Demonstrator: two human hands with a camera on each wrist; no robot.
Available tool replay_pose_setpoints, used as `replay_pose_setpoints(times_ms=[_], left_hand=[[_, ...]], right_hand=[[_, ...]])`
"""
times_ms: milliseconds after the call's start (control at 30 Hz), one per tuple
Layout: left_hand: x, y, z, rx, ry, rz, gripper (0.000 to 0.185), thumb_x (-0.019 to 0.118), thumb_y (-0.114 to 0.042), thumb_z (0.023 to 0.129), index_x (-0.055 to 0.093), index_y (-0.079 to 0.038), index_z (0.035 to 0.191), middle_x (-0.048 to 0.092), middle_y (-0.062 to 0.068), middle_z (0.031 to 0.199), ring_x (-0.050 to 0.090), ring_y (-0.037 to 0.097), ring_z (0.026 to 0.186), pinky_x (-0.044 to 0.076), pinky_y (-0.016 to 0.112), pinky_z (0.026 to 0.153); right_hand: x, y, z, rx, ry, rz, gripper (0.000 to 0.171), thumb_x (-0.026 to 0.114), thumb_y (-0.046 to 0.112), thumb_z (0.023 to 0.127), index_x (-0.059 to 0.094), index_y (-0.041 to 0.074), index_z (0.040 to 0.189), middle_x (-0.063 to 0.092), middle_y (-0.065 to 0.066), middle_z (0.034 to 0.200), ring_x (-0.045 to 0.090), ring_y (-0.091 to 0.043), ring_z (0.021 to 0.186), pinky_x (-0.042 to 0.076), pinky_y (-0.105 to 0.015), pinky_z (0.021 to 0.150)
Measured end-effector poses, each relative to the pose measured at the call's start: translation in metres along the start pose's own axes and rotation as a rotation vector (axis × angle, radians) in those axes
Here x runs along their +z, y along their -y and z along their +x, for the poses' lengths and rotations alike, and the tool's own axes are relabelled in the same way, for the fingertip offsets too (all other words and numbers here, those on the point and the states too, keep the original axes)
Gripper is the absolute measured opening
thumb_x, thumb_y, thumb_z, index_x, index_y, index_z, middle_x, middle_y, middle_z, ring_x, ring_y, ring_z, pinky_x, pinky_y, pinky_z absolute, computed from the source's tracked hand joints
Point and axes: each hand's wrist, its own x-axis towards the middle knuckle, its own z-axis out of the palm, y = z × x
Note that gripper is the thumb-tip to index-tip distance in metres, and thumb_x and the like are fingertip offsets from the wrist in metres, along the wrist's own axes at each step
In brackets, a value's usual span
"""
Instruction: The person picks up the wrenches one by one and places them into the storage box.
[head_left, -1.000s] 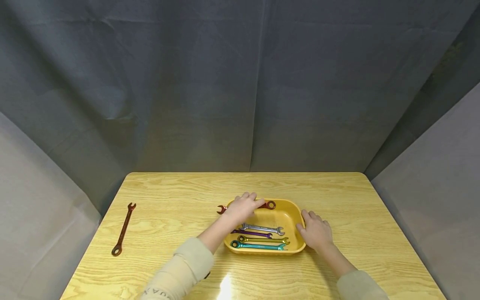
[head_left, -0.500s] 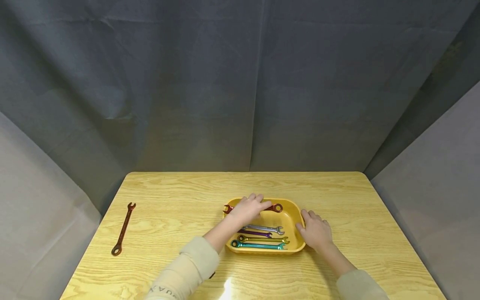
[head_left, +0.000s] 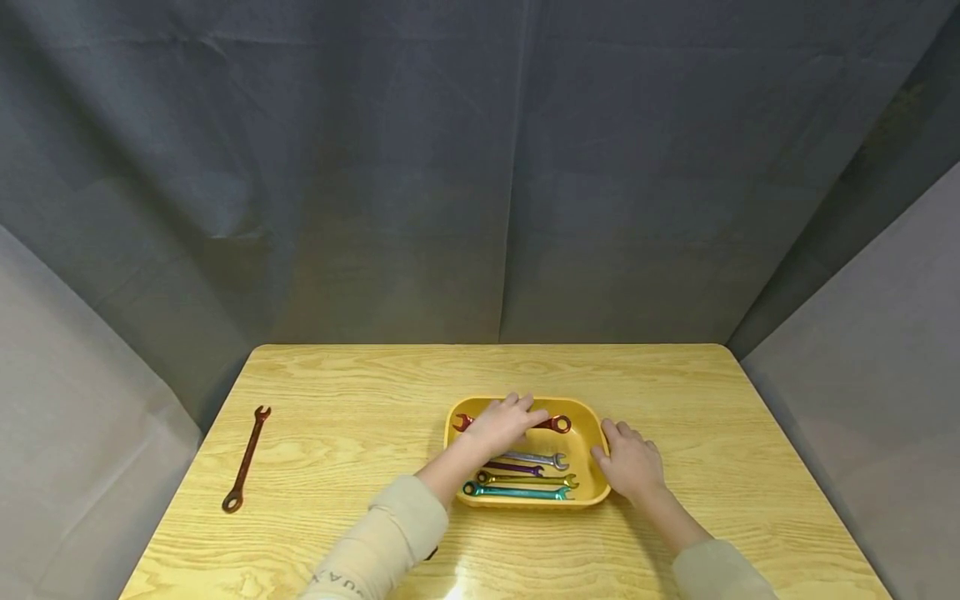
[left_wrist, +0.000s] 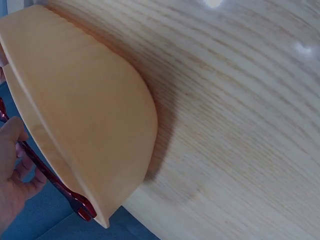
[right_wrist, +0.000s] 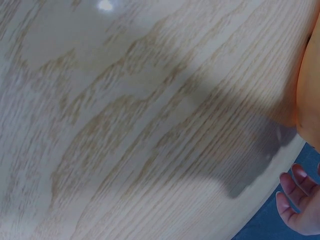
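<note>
Fingers point(head_left: 517, 406) of left hand point(head_left: 501, 425) curled round glossy red wrench point(head_left: 557, 423); right hand point(head_left: 632, 462) relaxed against smooth yellow tray point(head_left: 525, 403).

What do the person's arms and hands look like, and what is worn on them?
Both arms wear long beige sleeves, ending at the wrists. The left sleeve carries dark printed letters near the bottom edge of the head view; the right sleeve shows none. The left hand and right hand are bare, without gloves.

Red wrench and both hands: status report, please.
Left hand grips red wrench inside yellow tray. Right hand rests on tray's right rim. Four wrenches below it; nothing blocking.
</note>
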Motion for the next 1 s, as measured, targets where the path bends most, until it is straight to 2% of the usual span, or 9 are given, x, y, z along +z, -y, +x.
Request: replay_pose_setpoints(times_ms=[367,633,833,1000], left_hand=[[0.015,0.002,0.001,-0.005,0.040,-0.053,0.052,0.063,-0.022,0.085,0.044,-0.028,0.133,0.045,0.004,0.134,0.042,0.024,0.123,0.042,0.043,0.095],[0.025,0.003,0.001,-0.010,0.026,-0.046,0.049,0.063,-0.024,0.085,0.045,-0.028,0.131,0.046,0.005,0.133,0.044,0.026,0.121,0.043,0.044,0.094],[0.033,0.004,0.001,-0.030,0.025,-0.026,0.049,0.063,-0.025,0.086,0.045,-0.029,0.132,0.046,0.004,0.133,0.044,0.026,0.121,0.043,0.044,0.094],[0.040,0.003,0.004,-0.055,0.036,-0.063,0.050,0.063,-0.024,0.085,0.046,-0.029,0.132,0.046,0.005,0.134,0.043,0.028,0.123,0.041,0.045,0.096]], right_hand=[[0.001,0.000,-0.001,-0.001,-0.003,-0.004,0.042,0.053,0.030,0.086,0.049,0.003,0.118,0.055,-0.019,0.108,0.054,-0.041,0.096,0.038,-0.064,0.080],[0.002,-0.001,0.000,-0.005,-0.014,-0.004,0.038,0.053,0.030,0.086,0.050,0.004,0.114,0.056,-0.017,0.103,0.055,-0.038,0.090,0.042,-0.059,0.074],[0.002,-0.001,0.000,-0.002,-0.015,0.001,0.038,0.053,0.031,0.086,0.050,0.004,0.115,0.056,-0.016,0.103,0.055,-0.038,0.091,0.041,-0.060,0.075],[0.002,-0.001,-0.001,-0.002,-0.013,0.005,0.040,0.053,0.030,0.087,0.050,0.004,0.116,0.056,-0.017,0.106,0.055,-0.039,0.093,0.040,-0.061,0.077]])
